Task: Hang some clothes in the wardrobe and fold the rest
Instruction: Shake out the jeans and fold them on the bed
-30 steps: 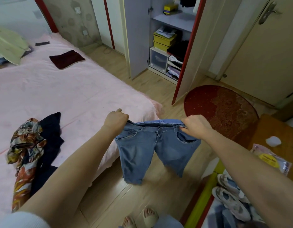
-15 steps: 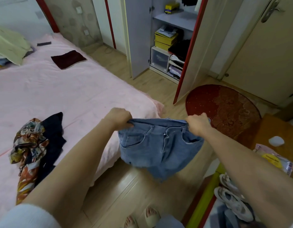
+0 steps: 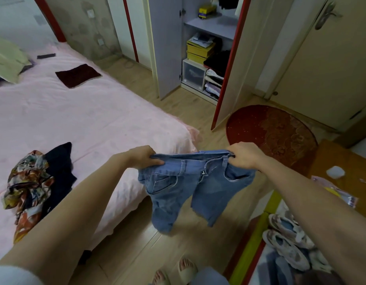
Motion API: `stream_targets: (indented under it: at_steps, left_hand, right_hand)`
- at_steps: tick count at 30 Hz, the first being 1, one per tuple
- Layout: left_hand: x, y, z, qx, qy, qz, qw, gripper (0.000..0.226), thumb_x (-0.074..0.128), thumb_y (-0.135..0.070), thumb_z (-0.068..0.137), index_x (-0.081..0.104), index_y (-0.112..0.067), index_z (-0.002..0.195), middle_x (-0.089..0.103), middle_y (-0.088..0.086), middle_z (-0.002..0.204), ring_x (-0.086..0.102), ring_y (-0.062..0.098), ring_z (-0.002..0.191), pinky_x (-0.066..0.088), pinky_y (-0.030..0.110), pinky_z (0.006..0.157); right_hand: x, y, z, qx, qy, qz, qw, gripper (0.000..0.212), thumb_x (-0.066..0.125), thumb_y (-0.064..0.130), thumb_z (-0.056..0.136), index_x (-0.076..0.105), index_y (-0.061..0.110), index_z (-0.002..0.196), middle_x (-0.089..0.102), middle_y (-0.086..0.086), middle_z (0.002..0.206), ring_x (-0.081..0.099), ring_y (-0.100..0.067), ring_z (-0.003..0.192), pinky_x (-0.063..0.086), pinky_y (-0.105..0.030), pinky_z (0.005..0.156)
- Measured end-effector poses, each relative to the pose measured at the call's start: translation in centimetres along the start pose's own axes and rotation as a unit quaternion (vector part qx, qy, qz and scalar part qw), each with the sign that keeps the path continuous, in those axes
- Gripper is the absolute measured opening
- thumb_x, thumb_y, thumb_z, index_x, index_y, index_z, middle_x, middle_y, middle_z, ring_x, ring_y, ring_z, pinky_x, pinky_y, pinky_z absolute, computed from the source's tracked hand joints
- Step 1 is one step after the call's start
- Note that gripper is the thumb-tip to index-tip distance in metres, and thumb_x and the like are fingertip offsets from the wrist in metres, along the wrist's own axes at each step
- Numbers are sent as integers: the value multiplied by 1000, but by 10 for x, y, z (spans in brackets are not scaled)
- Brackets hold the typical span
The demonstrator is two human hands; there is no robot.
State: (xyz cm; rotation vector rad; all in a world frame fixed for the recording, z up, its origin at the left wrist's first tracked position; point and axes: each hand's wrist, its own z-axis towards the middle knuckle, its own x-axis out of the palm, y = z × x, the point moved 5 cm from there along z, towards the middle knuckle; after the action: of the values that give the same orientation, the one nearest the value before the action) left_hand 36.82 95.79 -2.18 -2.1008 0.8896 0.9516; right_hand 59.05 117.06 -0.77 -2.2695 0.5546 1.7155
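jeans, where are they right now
In the head view the jeans hang lower centre over the floor, just off the bed's corner, held at the waistband by the left hand and right hand.

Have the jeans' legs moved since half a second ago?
Yes. The jeans were bunched up near the waistband; now both legs hang down again toward the wooden floor, beside the bed corner.

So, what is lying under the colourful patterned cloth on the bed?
A dark navy garment lies partly under the patterned cloth on the pink bed and sticks out on its right. How far it reaches underneath, and whether anything else lies there, is covered.
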Motion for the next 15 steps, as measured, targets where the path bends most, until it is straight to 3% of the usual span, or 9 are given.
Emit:
stream_targets:
  at_steps: [2,5,7,9,11,13,15]
  left_hand:
    - [3,-1,0,3,36,-19,999,46,56,-50,91,57,-7,73,58,6,75,50,21,66,38,29,59]
    - [-4,-12,1,43,-8,46,998,38,54,-38,95,59,-4,79,59,12,78,49,25,71,33,30,61]
    - [-9,-19,-4,71,-43,68,994,32,52,-31,97,62,-3,83,63,14,82,48,25,72,31,30,63]
    - [-10,-25,-7,99,-64,89,989,27,52,-26,97,63,-4,87,66,13,88,51,25,76,33,30,65]
    - [-7,-28,-7,138,-72,92,983,20,51,-18,97,63,-9,110,65,9,107,58,27,92,42,32,75]
    - [-2,-36,-10,179,-64,112,975,48,48,-10,96,40,-24,141,58,5,128,58,28,105,46,35,86]
    - [4,-47,-18,218,-32,189,957,73,43,-6,95,10,-42,149,46,3,143,57,29,108,48,37,90]
  right_hand:
    - [1,7,-5,-35,14,-55,998,21,52,35,79,45,18,67,49,4,60,50,-22,60,40,-35,57]
    - [5,12,-4,-59,42,-120,990,51,53,68,77,50,18,68,48,5,61,51,-22,62,30,-32,50]
    - [9,12,-2,-46,48,-110,992,61,48,75,78,48,16,65,47,2,62,50,-23,62,28,-31,50]
    - [12,8,2,-15,55,-73,996,57,47,68,85,48,14,67,47,1,64,49,-24,63,33,-33,54]
    - [13,6,6,10,72,-30,997,47,50,55,90,48,14,67,51,-1,66,51,-24,63,39,-34,54]
    - [13,3,14,34,95,-2,995,38,53,41,92,47,14,65,52,-1,65,49,-22,59,39,-32,52]
    - [17,-2,21,57,131,33,989,32,55,32,90,47,11,66,51,-2,65,46,-22,59,33,-30,51]
